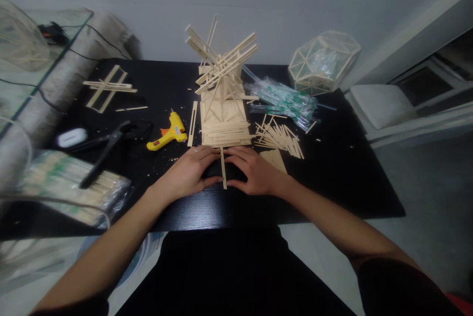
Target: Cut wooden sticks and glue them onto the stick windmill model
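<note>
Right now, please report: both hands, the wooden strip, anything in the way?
Left hand and right hand at narrow wooden strip, one each side. Stick model close beyond strip; contact unclear. Yellow glue gun to the left, apart from hands.

Over at your left, white case (73, 137) lies on black table (332, 173); many-sided translucent shell (325, 62) sits at your far right, pale seat (382, 104) beside table.

Forearms, two, bare: left forearm (114, 237) and right forearm (328, 212), both crossing the near edge of the worktop (332, 168), converging. Hands, two: left hand (192, 171) and right hand (253, 171), above the worktop's front part, facing; fingers curved, thumbs parted from them, fingertips near the opposite hand's.
</note>
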`<state>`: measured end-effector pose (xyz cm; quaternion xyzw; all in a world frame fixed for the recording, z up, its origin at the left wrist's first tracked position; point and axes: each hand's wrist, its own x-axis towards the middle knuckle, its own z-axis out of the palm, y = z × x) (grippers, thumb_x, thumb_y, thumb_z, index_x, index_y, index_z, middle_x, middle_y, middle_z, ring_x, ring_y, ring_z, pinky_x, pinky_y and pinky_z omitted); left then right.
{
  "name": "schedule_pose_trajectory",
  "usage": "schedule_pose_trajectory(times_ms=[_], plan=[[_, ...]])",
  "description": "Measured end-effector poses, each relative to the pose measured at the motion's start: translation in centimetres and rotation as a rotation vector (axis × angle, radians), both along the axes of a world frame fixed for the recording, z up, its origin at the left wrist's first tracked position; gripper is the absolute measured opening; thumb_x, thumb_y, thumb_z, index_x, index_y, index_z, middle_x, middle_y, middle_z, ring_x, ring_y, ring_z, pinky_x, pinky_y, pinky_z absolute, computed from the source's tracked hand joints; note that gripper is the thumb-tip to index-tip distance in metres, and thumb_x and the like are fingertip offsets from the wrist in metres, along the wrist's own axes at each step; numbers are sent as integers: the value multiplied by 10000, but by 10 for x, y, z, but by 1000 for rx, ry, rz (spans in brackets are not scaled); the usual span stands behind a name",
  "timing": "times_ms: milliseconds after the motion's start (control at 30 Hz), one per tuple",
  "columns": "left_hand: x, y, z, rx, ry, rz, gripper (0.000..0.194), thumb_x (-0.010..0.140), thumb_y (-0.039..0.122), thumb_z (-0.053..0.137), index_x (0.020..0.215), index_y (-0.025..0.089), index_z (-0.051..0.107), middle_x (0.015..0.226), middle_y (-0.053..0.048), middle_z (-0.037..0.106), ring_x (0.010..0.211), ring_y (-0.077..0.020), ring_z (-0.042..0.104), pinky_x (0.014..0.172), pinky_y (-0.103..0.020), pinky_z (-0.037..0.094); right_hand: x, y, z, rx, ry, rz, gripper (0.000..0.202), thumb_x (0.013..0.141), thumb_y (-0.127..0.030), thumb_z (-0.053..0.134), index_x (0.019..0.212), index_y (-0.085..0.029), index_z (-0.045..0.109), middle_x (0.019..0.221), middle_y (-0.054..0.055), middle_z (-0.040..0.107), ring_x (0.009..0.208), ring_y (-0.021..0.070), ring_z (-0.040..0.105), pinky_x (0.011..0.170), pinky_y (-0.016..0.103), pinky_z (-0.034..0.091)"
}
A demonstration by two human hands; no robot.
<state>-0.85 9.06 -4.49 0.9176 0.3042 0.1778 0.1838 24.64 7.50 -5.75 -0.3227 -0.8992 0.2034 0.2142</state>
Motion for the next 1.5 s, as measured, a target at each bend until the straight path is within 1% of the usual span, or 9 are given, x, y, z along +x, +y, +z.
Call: schedule_pose_trajectory(times_ms=[333, 500, 667, 833, 967, 1067, 1233, 1367, 1500], plan=[[1, 0, 1, -5, 13, 0, 489, 960, 417, 722, 1348, 138, 621, 1319, -154, 692, 1283, -326, 625, 1096, -532, 527, 0, 0, -1, 5, 14, 0, 474, 897, -361, 778, 1304, -151, 654, 1452, 197, 619, 1385, 347, 558, 1182, 589, 456], [0, 0, 1, -6, -1, 0, 490, 957, 406, 724, 1369, 163, 617, 1336, -153, 689, 1291, -331, 627, 1092, -550, 527, -1, 0, -1, 9, 11, 0, 473, 897, -363, 776, 1294, -135, 658, 1446, 204, 619, 1386, 345, 556, 1190, 573, 451], [0, 0, 1, -9, -6, -4, 490, 948, 391, 736, 1371, 172, 621, 1324, -148, 695, 1284, -330, 631, 1094, -546, 527, -1, 0, -1, -5, 29, 4, 475, 892, -351, 776, 1299, -138, 657, 1442, 215, 624, 1381, 356, 555, 1184, 593, 445], [1, 0, 1, -8, 2, -3, 475, 955, 394, 727, 1352, 155, 625, 1323, -154, 694, 1286, -329, 628, 1093, -541, 529, 0, 0, -1, 2, 8, -1, 465, 897, -346, 772, 1285, -115, 663, 1448, 217, 619, 1383, 347, 553, 1197, 560, 443], [1, 0, 1, 2, 8, -2, 474, 955, 399, 729, 1337, 137, 626, 1317, -164, 695, 1284, -330, 631, 1099, -533, 526, -1, -1, -1, -23, 16, -2, 474, 894, -347, 773, 1298, -127, 660, 1457, 216, 613, 1393, 352, 541, 1198, 587, 430], [1, 0, 0, 1, 1, 1, 478, 947, 392, 739, 1345, 152, 626, 1328, -159, 693, 1292, -330, 631, 1101, -533, 524, 0, -1, -1, -35, 29, -1, 473, 895, -348, 769, 1305, -140, 656, 1460, 215, 611, 1393, 355, 537, 1188, 606, 431], [0, 0, 0, -3, 2, 4, 487, 950, 405, 733, 1355, 158, 625, 1328, -157, 694, 1293, -334, 631, 1102, -548, 522, 0, 0, 0, -24, 16, 2, 463, 895, -336, 767, 1293, -125, 657, 1456, 217, 612, 1390, 348, 544, 1195, 581, 432], [0, 0, 1, -6, 6, 0, 482, 947, 389, 736, 1352, 152, 626, 1320, -160, 698, 1286, -336, 635, 1095, -553, 526, -1, -1, 1, -21, 14, -3, 458, 899, -354, 767, 1285, -134, 657, 1455, 212, 617, 1388, 349, 550, 1193, 588, 436], [1, 0, 1, -10, 10, 3, 483, 945, 389, 741, 1348, 149, 624, 1321, -160, 694, 1285, -334, 632, 1096, -544, 527, -1, 0, 1, -5, 8, 0, 471, 886, -343, 790, 1258, -82, 666, 1441, 231, 624, 1377, 351, 560, 1203, 542, 441]])
